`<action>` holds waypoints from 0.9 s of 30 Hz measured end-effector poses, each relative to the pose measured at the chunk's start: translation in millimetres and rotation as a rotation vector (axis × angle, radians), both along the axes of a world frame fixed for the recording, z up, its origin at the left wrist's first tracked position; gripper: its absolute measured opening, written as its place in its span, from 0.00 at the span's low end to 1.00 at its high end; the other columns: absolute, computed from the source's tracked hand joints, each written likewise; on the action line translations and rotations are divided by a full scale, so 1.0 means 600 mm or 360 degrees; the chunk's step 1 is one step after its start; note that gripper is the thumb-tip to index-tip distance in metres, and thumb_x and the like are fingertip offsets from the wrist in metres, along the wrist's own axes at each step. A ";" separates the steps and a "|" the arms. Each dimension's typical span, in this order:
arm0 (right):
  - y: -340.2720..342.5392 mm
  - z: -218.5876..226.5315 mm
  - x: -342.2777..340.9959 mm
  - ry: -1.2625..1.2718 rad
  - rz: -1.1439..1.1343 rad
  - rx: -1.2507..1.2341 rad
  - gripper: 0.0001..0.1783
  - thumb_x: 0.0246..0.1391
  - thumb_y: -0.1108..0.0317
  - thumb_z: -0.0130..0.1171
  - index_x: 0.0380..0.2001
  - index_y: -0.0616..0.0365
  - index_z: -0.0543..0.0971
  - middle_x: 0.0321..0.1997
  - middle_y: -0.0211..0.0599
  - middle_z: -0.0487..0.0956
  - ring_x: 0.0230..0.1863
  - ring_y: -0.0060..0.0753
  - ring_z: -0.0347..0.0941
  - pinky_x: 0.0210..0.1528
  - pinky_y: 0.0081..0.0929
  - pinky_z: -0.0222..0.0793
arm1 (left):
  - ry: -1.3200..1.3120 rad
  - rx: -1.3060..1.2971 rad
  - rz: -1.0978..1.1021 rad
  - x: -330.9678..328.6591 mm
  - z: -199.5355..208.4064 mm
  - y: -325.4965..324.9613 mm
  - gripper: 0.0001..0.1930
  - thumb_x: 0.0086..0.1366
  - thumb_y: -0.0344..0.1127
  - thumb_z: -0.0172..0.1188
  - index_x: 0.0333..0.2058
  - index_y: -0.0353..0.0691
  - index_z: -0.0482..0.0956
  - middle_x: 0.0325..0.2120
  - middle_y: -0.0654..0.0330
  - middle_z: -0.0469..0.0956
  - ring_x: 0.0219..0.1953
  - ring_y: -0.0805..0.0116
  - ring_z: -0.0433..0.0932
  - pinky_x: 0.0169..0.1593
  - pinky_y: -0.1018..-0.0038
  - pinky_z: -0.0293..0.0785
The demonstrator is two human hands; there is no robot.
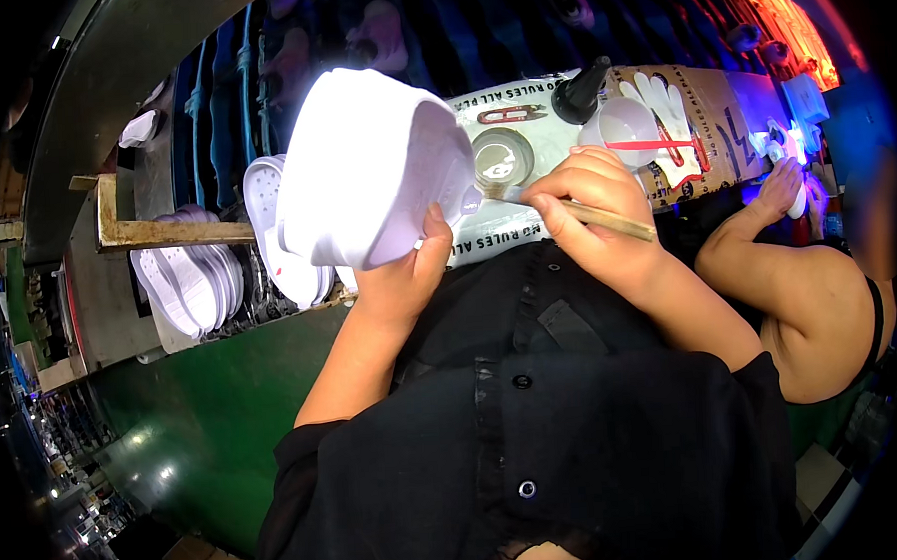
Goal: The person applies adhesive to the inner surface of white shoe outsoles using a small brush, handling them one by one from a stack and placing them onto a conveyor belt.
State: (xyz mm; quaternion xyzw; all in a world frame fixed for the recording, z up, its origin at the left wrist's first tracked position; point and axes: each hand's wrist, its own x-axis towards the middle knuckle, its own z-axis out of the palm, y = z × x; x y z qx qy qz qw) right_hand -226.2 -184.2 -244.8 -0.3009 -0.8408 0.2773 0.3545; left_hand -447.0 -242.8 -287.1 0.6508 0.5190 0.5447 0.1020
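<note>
A pale lilac-white moulded shoe point(329, 170), like a clog, is tilted up in my left hand point(408, 267), whose thumb presses on its near edge. Closed fingers of my right hand point(595, 204) grip a brush point(606, 221) by its wooden handle. The brush's tip points left at the shoe's lower right edge; whether it touches cannot be made out. Just beyond the brush sits a round clear dish point(503, 158) of liquid. A translucent plastic cup point(617, 130) stands past my right hand, with a red stick point(653, 145) lying across it.
Pale perforated shoe pieces are stacked at the left point(193, 276), beside a rusty metal bracket point(171, 232). A black bottle point(581, 94), red snips point(511, 114) and white gloves point(663, 110) lie on the covered bench. Racks run behind it. A co-worker's arm point(742, 242) is at the right.
</note>
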 end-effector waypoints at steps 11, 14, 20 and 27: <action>-0.009 -0.007 0.000 -0.0039 0.0033 0.0093 0.03 0.49 0.69 0.62 0.27 0.55 0.81 0.25 0.32 0.78 0.30 0.37 0.73 0.45 0.35 0.63 | -0.0033 -0.0137 -0.0075 -0.001 -0.006 -0.016 0.20 0.60 0.23 0.56 0.51 0.28 0.69 0.48 0.49 0.73 0.49 0.59 0.74 0.55 0.66 0.68; -0.009 -0.007 0.001 -0.0019 -0.0015 0.0044 0.03 0.48 0.68 0.63 0.27 0.55 0.81 0.26 0.31 0.78 0.31 0.37 0.73 0.49 0.36 0.63 | 0.0072 -0.0027 0.0042 -0.002 -0.009 -0.012 0.20 0.54 0.27 0.60 0.47 0.31 0.75 0.40 0.49 0.76 0.38 0.55 0.78 0.41 0.66 0.75; -0.019 -0.011 -0.016 0.0096 0.0044 0.0083 0.05 0.49 0.67 0.62 0.24 0.55 0.80 0.25 0.32 0.78 0.31 0.38 0.73 0.47 0.35 0.63 | 0.0261 -0.0227 0.0121 0.005 0.012 -0.010 0.22 0.59 0.27 0.56 0.53 0.31 0.70 0.49 0.49 0.71 0.52 0.54 0.70 0.57 0.63 0.64; -0.011 -0.009 -0.015 0.0177 0.0067 -0.0032 0.05 0.50 0.68 0.62 0.25 0.57 0.79 0.23 0.33 0.77 0.27 0.38 0.71 0.40 0.33 0.63 | 0.0781 -0.0361 0.0061 0.007 0.054 -0.009 0.25 0.61 0.28 0.54 0.58 0.33 0.64 0.54 0.49 0.69 0.57 0.53 0.66 0.63 0.62 0.57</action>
